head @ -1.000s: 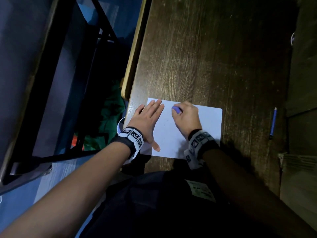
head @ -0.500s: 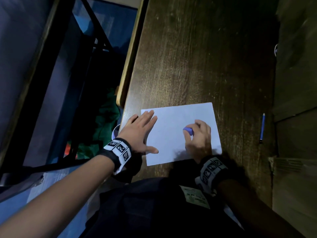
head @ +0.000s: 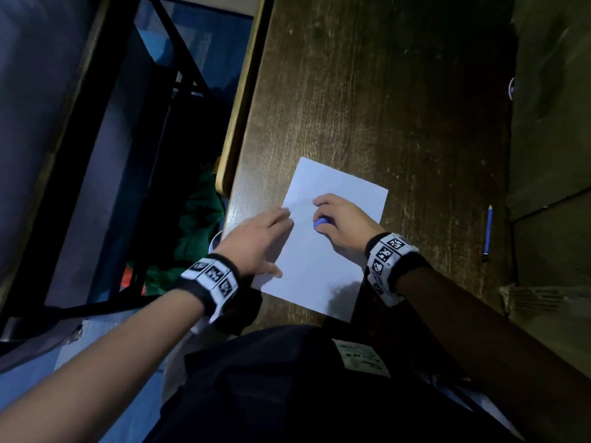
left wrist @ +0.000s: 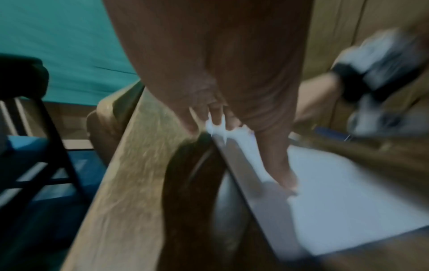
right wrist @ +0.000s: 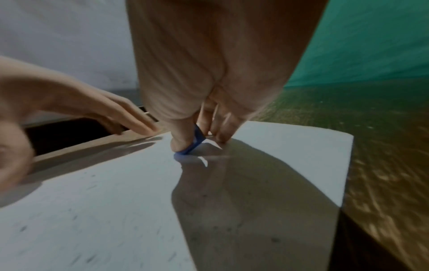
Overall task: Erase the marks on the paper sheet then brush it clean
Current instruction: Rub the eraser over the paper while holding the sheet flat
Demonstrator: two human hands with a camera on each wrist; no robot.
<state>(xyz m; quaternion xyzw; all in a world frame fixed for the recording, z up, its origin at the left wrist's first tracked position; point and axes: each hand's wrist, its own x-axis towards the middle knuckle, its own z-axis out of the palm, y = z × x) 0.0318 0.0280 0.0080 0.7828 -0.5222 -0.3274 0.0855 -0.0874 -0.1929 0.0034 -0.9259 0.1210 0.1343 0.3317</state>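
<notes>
One white paper sheet (head: 323,251) lies flat and skewed near the front left edge of the dark wood-grain desk (head: 367,107). On it, the right hand (head: 343,225) pinches one small blue eraser (head: 320,222) between thumb and fingers, its tip touching the paper. The left hand (head: 256,241) lies flat with straight fingers on the sheet's left edge. Grey specks dot the paper. One blue pencil (head: 488,233) lies well apart to the right.
</notes>
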